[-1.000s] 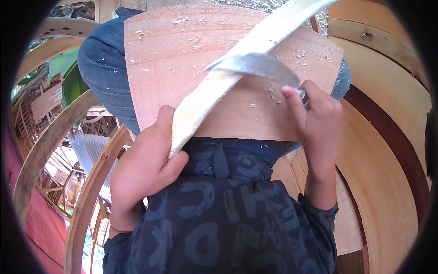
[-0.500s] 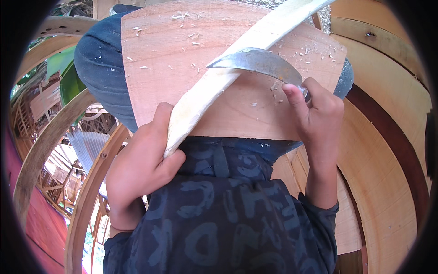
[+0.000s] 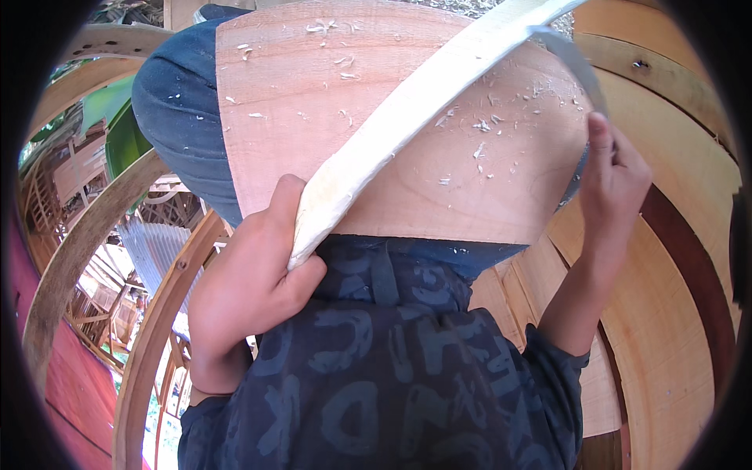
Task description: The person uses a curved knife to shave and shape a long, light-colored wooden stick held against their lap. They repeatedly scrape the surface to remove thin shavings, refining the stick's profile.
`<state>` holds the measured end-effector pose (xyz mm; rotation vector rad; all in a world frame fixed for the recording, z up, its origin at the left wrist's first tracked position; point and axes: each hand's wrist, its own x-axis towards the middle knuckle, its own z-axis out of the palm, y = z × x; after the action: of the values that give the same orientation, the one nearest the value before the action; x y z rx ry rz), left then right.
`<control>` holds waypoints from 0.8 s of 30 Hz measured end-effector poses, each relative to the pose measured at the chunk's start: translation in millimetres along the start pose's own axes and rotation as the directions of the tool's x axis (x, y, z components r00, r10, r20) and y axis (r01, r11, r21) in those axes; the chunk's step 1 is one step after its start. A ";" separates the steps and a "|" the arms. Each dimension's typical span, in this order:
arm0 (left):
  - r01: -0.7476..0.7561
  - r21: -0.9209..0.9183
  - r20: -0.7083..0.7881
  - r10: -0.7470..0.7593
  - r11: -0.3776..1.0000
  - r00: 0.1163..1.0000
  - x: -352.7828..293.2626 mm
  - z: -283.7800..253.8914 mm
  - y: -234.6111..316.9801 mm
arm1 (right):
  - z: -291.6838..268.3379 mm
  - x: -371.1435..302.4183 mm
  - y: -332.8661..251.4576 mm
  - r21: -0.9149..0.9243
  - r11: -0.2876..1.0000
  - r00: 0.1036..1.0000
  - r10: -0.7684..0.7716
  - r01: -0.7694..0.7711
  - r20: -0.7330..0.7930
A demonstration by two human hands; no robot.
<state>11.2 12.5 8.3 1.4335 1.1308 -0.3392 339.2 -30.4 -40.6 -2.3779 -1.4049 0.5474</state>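
My left hand is wrapped round the near end of a long, pale stick of peeled wood. The stick slants away to the upper right, over a flat wooden board lying across my lap. My right hand is closed at the far right, its thumb stretched along a curved knife. The knife's handle is hidden in my fist. Its blurred blade points up and left, the tip by the stick's far part. Whether the blade touches the wood I cannot tell.
Small wood shavings lie scattered on the board. My legs in dark trousers are under it. Wide curved-looking planks line the right side. At the left are wooden beams, a green leaf and corrugated sheet.
My right hand has swung the knife up and to the right, from the middle of the stick toward its far end. My left hand keeps its grip, almost unmoved.
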 end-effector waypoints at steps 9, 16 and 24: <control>0.096 0.098 -0.194 -0.075 0.991 0.978 -1.7 23.6 18.6 | 21.1 -9.4 -21.3 -0.242 0.943 0.974 -0.219 0.228 0.064; 0.068 0.130 -0.193 -0.042 0.989 0.980 -8.6 24.0 11.1 | -23.6 31.4 61.2 -0.124 0.970 0.971 0.189 -0.207 -0.145; 0.139 0.292 -0.243 -0.067 0.946 0.968 -4.6 37.0 19.0 | 11.6 -24.8 -17.6 -0.248 0.922 0.953 -0.272 0.298 0.134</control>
<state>38.7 -18.4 14.3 1.7237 1.3911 -0.4467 309.3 -43.2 -38.7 -2.3028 -1.9381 0.4224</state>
